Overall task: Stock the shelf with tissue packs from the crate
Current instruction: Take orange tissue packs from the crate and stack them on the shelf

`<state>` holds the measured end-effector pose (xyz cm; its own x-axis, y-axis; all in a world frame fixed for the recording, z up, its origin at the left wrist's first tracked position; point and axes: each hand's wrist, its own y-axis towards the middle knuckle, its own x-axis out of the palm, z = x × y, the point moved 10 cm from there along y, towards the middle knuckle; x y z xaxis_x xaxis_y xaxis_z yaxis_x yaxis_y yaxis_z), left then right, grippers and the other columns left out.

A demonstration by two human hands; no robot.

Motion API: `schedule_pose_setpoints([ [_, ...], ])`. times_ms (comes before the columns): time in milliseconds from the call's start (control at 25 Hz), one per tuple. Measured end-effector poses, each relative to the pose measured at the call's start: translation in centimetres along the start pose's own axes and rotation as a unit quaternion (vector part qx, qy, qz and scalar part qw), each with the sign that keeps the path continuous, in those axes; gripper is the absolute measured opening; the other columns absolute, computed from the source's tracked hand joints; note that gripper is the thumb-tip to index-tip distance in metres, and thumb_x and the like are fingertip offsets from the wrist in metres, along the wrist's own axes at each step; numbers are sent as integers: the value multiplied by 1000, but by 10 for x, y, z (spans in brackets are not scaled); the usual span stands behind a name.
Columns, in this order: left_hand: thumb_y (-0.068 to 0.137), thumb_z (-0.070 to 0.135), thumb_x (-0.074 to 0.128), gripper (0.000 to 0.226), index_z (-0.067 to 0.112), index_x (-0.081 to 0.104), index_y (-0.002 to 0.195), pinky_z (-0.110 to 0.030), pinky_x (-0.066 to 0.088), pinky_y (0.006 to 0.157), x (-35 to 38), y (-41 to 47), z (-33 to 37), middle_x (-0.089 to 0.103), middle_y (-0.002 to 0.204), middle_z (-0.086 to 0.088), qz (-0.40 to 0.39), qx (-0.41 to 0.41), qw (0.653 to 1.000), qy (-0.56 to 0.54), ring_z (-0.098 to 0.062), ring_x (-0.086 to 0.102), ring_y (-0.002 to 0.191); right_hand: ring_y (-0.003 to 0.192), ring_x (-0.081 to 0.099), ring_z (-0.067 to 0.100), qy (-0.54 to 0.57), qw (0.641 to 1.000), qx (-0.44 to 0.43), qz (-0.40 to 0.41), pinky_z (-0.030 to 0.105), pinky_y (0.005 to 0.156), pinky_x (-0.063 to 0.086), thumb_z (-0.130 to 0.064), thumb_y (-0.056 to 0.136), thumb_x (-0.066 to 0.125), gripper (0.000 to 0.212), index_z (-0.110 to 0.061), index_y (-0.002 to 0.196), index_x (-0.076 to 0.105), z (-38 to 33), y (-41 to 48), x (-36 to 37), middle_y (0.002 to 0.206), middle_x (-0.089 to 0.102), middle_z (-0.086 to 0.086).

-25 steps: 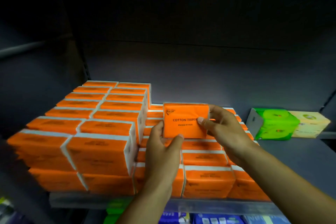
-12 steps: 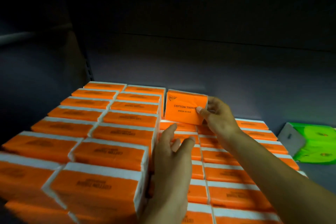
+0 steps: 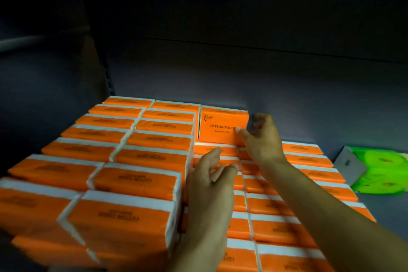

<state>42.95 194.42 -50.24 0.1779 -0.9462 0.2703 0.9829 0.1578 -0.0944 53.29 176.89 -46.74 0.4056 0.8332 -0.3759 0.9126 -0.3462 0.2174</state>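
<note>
Lowered onto the stacked packs (image 3: 304,159), tissue pack (image 3: 220,126) pinched by right hand (image 3: 262,139); left hand (image 3: 209,185) loose.

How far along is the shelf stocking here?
Done: taller left stack built, lower right stack laid. In hand: right hand pinches one orange pack upright at the back; left hand open. Left: probably filling the right stack's upper layer.

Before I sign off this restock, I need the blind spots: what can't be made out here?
Head view:
- Crate: out of frame.
- Upright orange plastic-wrapped tissue pack: its right end, covered by the right hand.
- Low orange packs: partly behind the left hand.
- Green plastic-wrapped packs: cut by the right edge, print blurred.
</note>
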Motion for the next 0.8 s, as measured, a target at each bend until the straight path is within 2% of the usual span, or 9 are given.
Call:
schedule_pose_setpoints([
  [120,78,31,73,31,49,67,101,-38,49,102,0,-11,4,67,115,19,-4,8,1000,12,-1,61,111,106,62,21,-7,1000,5,9,42,95,52,-25,84,76,49,-23,124,49,-6,-11,-22,118,58,-1],
  [200,82,25,73,28,41,69,105,-38,50,101,4,-23,9,70,112,16,-21,20,999,28,-1,64,108,98,62,19,-8,1000,13,6,41,91,53,-22,86,74,43,-24,123,53,-8,-29,-42,112,59,-2],
  [320,89,8,67,21,25,71,100,-41,52,99,14,-48,20,75,100,8,-59,50,996,40,-7,69,100,77,63,16,3,1000,-9,-2,42,81,56,-10,86,68,22,-24,102,65,-11,-67,-76,87,66,-4],
  [400,88,10,67,15,22,72,94,-42,54,94,19,-72,26,76,92,1,-86,81,991,61,-14,72,94,68,60,14,12,999,-28,-18,41,74,54,-1,85,64,22,-23,88,66,-11,-101,-100,72,66,-4],
  [520,89,8,67,13,21,71,92,-38,56,85,20,-111,24,76,88,-1,-125,130,977,113,-15,72,88,61,58,6,30,997,-46,-49,27,63,49,7,86,62,28,-20,84,66,-8,-152,-124,62,64,-12],
  [600,89,6,68,16,21,70,95,-29,54,83,23,-143,17,75,93,2,-155,142,967,145,-10,71,92,62,58,2,45,996,-45,-69,18,64,47,8,86,64,27,-19,86,66,-6,-188,-139,64,64,-12],
  [800,86,13,72,26,29,66,106,-18,51,83,16,-193,-5,70,112,8,-163,130,964,164,-2,66,106,77,62,13,73,993,-39,-82,25,75,54,-3,85,71,17,-17,94,67,10,-251,-160,85,69,6],
])
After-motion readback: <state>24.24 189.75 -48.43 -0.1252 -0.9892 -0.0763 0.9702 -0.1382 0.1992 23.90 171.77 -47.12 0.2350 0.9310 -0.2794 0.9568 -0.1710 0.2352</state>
